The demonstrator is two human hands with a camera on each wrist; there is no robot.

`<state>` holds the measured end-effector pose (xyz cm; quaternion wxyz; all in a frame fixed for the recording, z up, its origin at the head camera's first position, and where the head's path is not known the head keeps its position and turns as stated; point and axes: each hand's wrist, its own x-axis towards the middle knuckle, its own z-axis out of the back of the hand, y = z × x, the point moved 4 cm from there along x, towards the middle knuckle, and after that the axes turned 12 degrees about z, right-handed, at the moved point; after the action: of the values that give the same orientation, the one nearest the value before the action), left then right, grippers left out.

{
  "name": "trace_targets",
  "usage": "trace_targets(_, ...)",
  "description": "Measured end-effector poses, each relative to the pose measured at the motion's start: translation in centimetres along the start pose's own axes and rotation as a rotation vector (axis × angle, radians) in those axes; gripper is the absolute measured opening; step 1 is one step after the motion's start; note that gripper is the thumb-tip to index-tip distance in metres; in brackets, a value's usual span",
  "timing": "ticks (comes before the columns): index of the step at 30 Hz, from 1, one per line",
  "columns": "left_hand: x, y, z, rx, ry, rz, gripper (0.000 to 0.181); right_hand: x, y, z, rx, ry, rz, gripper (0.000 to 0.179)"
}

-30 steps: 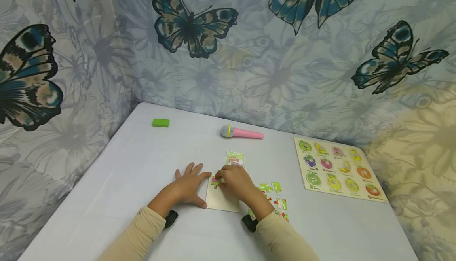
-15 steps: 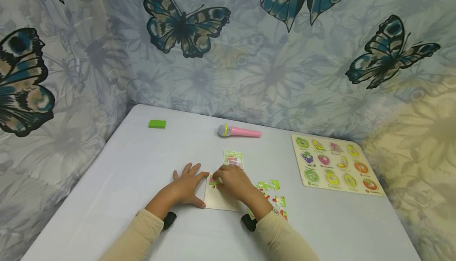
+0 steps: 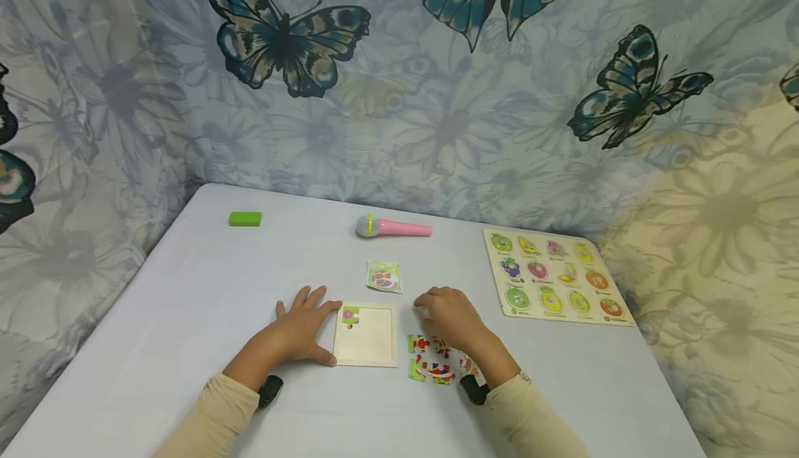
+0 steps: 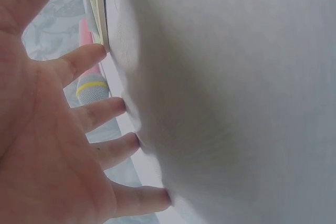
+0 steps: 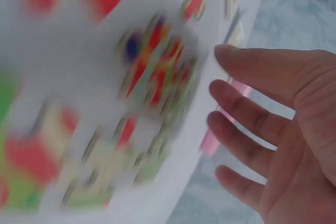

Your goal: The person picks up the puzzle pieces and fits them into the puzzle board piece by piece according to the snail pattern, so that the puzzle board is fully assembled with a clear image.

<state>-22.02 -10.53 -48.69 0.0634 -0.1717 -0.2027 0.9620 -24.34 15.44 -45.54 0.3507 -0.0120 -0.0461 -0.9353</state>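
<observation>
A small cream puzzle tray [image 3: 368,341] lies flat, with joined green and pink jigsaw pieces [image 3: 351,316] in its upper left corner. My left hand [image 3: 298,329], fingers spread, rests on the table and touches the tray's left edge with thumb and forefinger. To the right of the tray, my right hand [image 3: 451,316] hovers over loose jigsaw pieces [image 3: 431,369], partly hiding them. Its bent, parted fingers [image 5: 247,103] hold nothing in the right wrist view, where the pieces below are blurred. Behind the tray lies a small picture card [image 3: 383,276].
A pink toy microphone [image 3: 402,227] lies near the back edge of the white table [image 3: 349,416]. Back left is a green block [image 3: 245,218]. A fruit puzzle board [image 3: 499,257] lies to the right. Patterned walls [image 3: 399,132] stand behind and beside the table.
My right hand has left the tray's upper left area and moved right, above the loose pieces, uncovering the tray and the card. My left hand keeps its place at the tray. The head view has turned right.
</observation>
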Motion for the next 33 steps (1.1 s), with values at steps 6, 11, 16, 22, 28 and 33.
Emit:
trace_targets(6, -0.2, 0.1, 0.3, 0.0, -0.01, -0.011, 0.097, -1.5, -1.4, 0.0, 0.005, 0.054, -0.078, 0.023)
trace_targets(11, -0.3, 0.0, 0.4, -0.002, -0.007, -0.013, 0.097, -1.9, -1.6, -0.1, 0.038, 0.036, -0.075, 0.021)
trace_targets(16, -0.4, -0.1, 0.4, -0.004, -0.003, -0.011, 0.097, -2.0, -1.8, -0.2, 0.041, 0.039, -0.087, 0.022)
trace_targets(22, -0.3, 0.0, 0.4, -0.004, -0.003, -0.003, 0.097, -1.6, -1.7, -0.2, 0.037, 0.042, -0.079, 0.022)
trace_targets(28, -0.3, -0.1, 0.6, -0.005, 0.0, -0.002, 0.096, -0.1, -0.3, 0.5, 0.067, 0.005, -0.027, 0.023)
trace_targets(33, -0.3, -0.1, 0.4, -0.002, 0.007, 0.0, 0.098, 1.9, 2.0, 0.5, 0.092, 0.014, 0.055, 0.024)
